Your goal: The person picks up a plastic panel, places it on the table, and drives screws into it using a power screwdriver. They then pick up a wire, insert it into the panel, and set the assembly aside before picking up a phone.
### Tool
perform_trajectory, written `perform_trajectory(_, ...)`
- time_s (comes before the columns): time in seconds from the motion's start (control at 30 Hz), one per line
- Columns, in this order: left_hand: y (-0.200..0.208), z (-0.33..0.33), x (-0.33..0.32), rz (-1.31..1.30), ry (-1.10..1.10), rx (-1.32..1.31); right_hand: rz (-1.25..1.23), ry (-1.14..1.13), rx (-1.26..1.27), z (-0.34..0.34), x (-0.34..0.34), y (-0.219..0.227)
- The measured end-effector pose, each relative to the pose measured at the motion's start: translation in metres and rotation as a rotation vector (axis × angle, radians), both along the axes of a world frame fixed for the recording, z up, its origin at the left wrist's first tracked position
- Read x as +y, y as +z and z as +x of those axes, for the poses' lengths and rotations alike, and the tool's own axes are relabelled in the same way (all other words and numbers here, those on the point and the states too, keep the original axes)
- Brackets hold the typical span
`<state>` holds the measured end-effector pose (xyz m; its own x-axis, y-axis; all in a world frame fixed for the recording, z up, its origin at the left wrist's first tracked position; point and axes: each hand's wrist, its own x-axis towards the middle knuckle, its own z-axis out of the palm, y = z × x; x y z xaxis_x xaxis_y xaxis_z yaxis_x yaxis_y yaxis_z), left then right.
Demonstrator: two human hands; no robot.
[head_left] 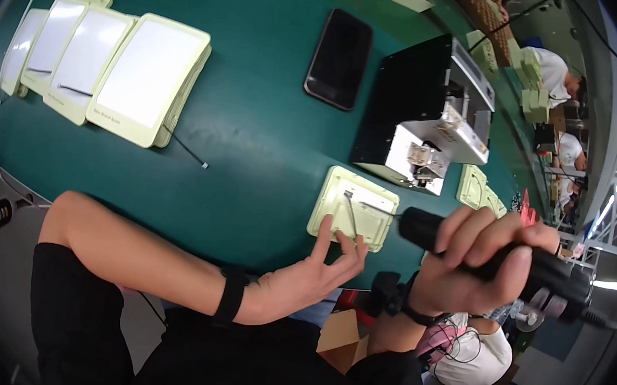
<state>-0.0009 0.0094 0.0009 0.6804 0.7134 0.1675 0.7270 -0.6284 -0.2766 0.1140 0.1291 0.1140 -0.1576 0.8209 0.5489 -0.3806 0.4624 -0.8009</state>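
Note:
A pale green plastic housing lies open side up near the front edge of the table. My left hand rests at its near side with fingers spread, the fingertips on or just over the housing. A short dark cable runs across the inside of the housing toward those fingertips. In my right hand is a black electric screwdriver, held level with its thin bit pointing left over the housing. Whether the bit touches anything cannot be made out.
Behind the housing stands a black and silver boxy machine, with a black phone to its left. Several pale green framed white panels with short cables overlap at the far left. More green parts lie right of the machine. Other people sit farther off.

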Motion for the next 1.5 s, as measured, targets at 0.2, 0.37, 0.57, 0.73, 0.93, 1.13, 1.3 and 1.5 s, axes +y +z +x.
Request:
perform_trajectory(0.2,-0.007,0.001,-0.003,0.001,-0.007,0.058,0.002,0.237,-0.155,-0.029,-0.02,-0.027)
perform_trajectory(0.37,-0.005,0.002,-0.005,-0.024,-0.011,0.158,0.015,0.231,-0.173,-0.032,-0.02,-0.032)
perform_trajectory(0.57,-0.006,0.003,-0.006,-0.025,-0.017,0.164,-0.035,0.245,-0.195,-0.039,-0.018,-0.036)
perform_trajectory(0.73,-0.007,0.002,-0.004,-0.029,-0.032,0.063,-0.054,0.224,-0.204,-0.041,-0.016,-0.038)
perform_trajectory(0.93,-0.001,0.002,-0.002,-0.046,-0.065,0.18,-0.038,0.197,-0.17,-0.038,-0.018,-0.037)
perform_trajectory(1.13,0.016,-0.003,0.004,-0.036,-0.005,0.027,0.232,-0.014,0.066,-0.007,-0.008,0.014)
perform_trajectory(1.3,0.028,-0.021,0.045,-0.21,-0.102,-0.259,0.299,-0.216,0.05,-0.007,0.029,0.018)
perform_trajectory(1.5,0.006,-0.066,0.065,-0.234,-0.157,-0.509,0.025,-0.233,-0.127,0.003,0.022,-0.002)
